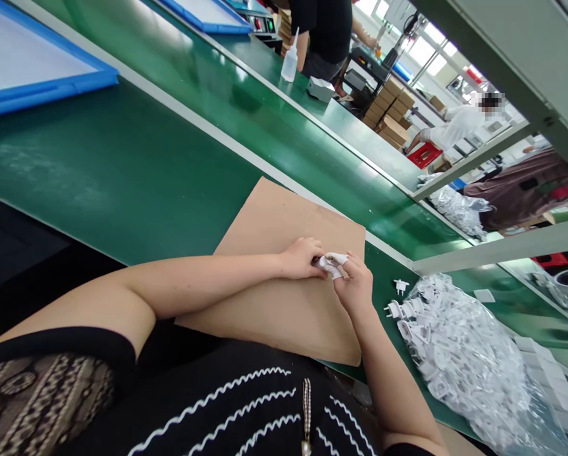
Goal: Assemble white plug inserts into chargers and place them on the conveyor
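Both my hands meet over a brown cardboard sheet on the green bench. My left hand is closed, its fingers pinching a small white plastic part. My right hand grips the same white part from the other side; a white finger cot covers one of its fingertips. To the right lies a clear plastic bag full of white plug parts, with three loose white plug parts beside it on the bench.
A blue-framed white tray sits far left. Beyond the green conveyor belt, a person in black stands by a squeeze bottle and a small white box. Cardboard boxes are stacked behind. A metal shelf frame crosses at right.
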